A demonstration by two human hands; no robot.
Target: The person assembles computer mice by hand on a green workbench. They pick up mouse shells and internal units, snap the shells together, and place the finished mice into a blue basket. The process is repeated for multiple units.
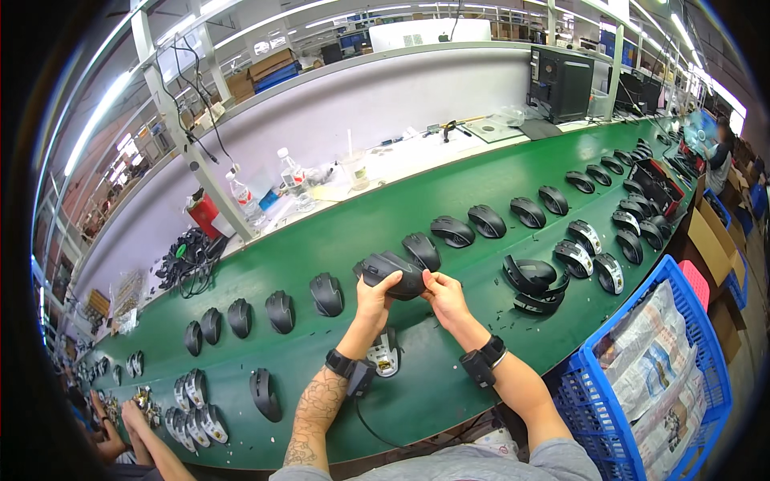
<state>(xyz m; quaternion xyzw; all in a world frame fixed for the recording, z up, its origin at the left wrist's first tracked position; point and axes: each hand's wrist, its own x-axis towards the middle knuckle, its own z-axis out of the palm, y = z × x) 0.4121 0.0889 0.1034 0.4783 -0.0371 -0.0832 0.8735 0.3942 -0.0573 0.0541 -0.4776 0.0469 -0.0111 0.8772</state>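
Note:
A black computer mouse (395,271) is held up over the green workbench between my two hands. My left hand (375,298) closes on its left side with the thumb on top. My right hand (447,297) pinches its right end. Just beyond stands another black mouse (422,251) on the bench. Below my hands, partly behind my left wrist, lies an open mouse base (387,355) with a pale inside. To the right of my hands sit a black mouse (531,274) and a loose curved black shell (542,300).
Rows of black mice (326,294) line the green bench (337,228). Open mouse halves (196,423) cluster at lower left, near another person's hands (135,418). A blue crate (589,377) with plastic bags stands at right. Bottles (293,175) stand on the back ledge.

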